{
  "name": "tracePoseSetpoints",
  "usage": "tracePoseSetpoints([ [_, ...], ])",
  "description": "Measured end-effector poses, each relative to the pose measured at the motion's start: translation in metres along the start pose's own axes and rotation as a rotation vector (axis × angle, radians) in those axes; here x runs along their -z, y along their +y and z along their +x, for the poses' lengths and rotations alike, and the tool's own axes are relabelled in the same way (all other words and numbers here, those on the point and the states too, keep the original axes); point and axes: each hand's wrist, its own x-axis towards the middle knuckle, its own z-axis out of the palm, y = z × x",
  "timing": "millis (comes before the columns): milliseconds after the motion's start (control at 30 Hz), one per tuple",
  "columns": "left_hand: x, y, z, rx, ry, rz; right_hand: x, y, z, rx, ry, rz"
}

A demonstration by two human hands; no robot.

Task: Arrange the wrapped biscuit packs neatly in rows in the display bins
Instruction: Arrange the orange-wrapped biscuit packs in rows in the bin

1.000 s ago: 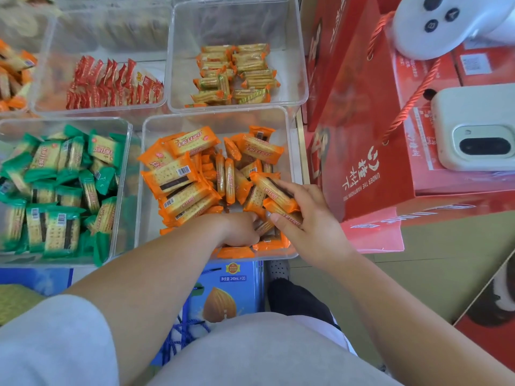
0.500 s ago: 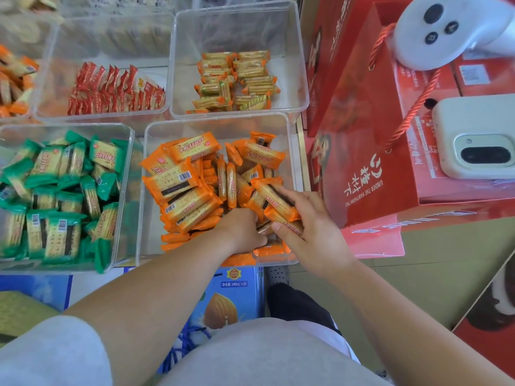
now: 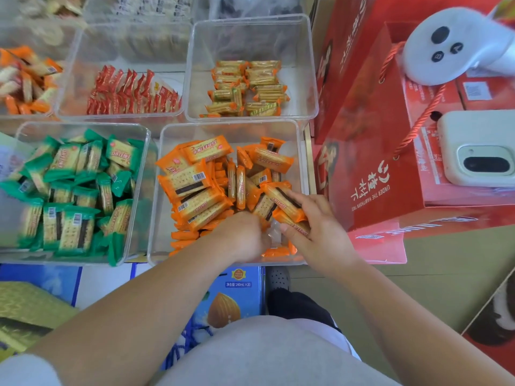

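A clear plastic bin (image 3: 164,196) in front of me holds a loose heap of orange wrapped biscuit packs (image 3: 195,188). Both my hands are inside its near right part. My right hand (image 3: 315,227) grips a few orange packs (image 3: 284,203) stacked against each other, thumb on the lowest one. My left hand (image 3: 245,235) is curled down into the packs at the bin's near edge; its fingers are hidden, so what it holds does not show. Several packs stand on edge in the bin's middle (image 3: 237,185).
A bin of green packs (image 3: 72,190) sits to the left. Behind are bins of red packs (image 3: 131,93) and yellow-green packs (image 3: 248,87). Red gift bags (image 3: 370,151) with white devices on top stand close on the right. Blue cartons (image 3: 237,293) lie below the bins.
The camera tilted slightly, so the bins sit lower in the frame. My hands stayed in the same corner of the orange bin, shifting only a little among the packs.
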Motion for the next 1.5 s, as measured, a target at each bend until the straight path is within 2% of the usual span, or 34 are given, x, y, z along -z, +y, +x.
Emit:
tracePoseSetpoints([
  [133,-0.007,-0.018,-0.018,-0.080,-0.056,-0.021,0.002,-0.004,0.000,-0.012,-0.021,-0.004],
  [400,-0.022,-0.046,-0.039,-0.089,0.196,-0.054,0.014,-0.013,0.005,-0.061,-0.067,-0.063],
  [533,-0.033,-0.054,-0.045,-0.077,0.269,-0.188,0.020,-0.024,0.007,-0.044,-0.109,-0.267],
  [700,-0.045,-0.062,-0.048,-0.133,0.270,-0.150,0.019,-0.050,0.015,0.039,-0.159,-0.493],
  [800,-0.048,-0.065,-0.047,-0.182,0.271,-0.115,0.009,-0.066,0.031,0.038,-0.265,-0.528],
  [900,-0.049,-0.067,-0.047,-0.187,0.295,-0.159,-0.007,-0.077,0.053,-0.036,-0.461,-0.487],
  [1100,-0.052,-0.067,-0.051,-0.154,0.424,-0.178,-0.038,-0.076,0.080,-0.072,-0.795,-0.741],
  [1233,-0.052,-0.064,-0.054,-0.116,0.566,-0.335,-0.051,-0.065,0.077,-0.143,-0.809,-0.674],
  [1300,-0.052,-0.063,-0.052,-0.141,0.547,-0.321,-0.053,-0.061,0.074,-0.147,-0.778,-0.627],
  [1400,-0.050,-0.063,-0.047,-0.144,0.410,-0.207,-0.046,-0.060,0.070,-0.093,-0.778,-0.580],
  [1500,-0.047,-0.064,-0.044,-0.153,0.352,-0.191,-0.034,-0.063,0.065,-0.024,-0.797,-0.542],
])
